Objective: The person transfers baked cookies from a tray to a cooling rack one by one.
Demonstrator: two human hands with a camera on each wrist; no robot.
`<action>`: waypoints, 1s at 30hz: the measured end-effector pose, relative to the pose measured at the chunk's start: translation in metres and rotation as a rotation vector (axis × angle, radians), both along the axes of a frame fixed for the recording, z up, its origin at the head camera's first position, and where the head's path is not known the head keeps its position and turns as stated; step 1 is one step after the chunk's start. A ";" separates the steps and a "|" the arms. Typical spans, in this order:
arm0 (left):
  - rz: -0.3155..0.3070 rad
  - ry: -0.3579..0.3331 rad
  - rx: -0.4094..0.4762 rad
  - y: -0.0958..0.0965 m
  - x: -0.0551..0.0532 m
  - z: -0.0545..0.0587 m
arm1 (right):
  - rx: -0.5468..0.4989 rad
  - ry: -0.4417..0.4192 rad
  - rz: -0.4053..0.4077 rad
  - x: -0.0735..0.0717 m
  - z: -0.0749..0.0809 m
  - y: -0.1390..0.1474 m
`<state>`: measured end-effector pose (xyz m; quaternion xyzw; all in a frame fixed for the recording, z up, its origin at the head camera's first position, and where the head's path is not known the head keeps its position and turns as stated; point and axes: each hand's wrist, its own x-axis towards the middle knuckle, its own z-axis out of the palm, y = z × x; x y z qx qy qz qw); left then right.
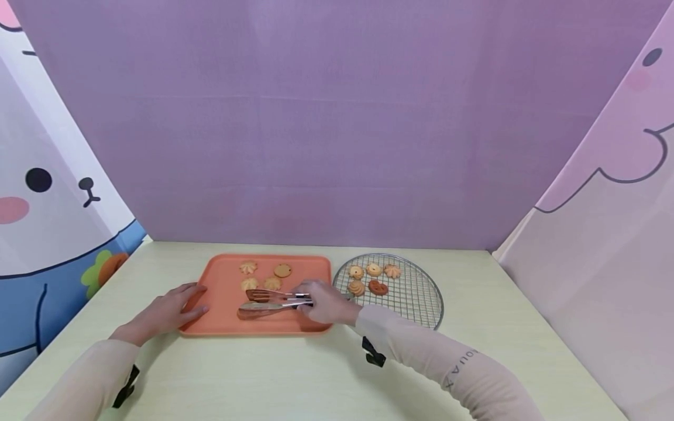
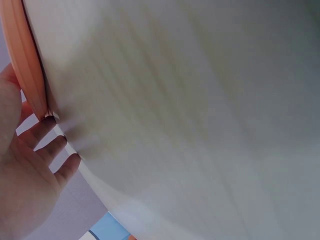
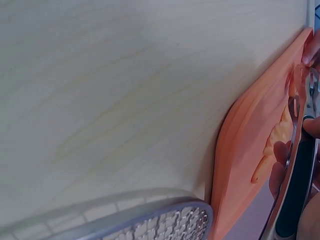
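My right hand grips metal tongs with a dark handle. Their tips point left over the front part of an orange tray, spread apart; I cannot tell whether anything is between them. Several cookies lie on the tray behind the tongs, among them a round flat cookie and a flower-shaped cookie. At the tray's left edge rests my left hand, thumb and forefinger on the rim. In the left wrist view its other fingers touch the table beside the rim.
A round wire rack stands just right of the tray, partly behind my right wrist. On it sit several cookies, including a brown pretzel-shaped cookie and a swirled cookie. A purple backdrop rises behind the pale table.
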<state>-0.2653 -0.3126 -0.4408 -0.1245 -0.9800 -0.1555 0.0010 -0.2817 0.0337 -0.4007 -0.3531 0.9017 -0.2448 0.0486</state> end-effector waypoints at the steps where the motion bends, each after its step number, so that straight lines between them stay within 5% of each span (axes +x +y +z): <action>1: -0.002 0.002 -0.001 0.000 0.000 0.000 | -0.002 -0.002 -0.006 0.000 0.000 0.001; 30: 0.004 -0.002 0.004 0.000 0.002 0.002 | -0.056 0.029 -0.044 -0.002 0.011 0.068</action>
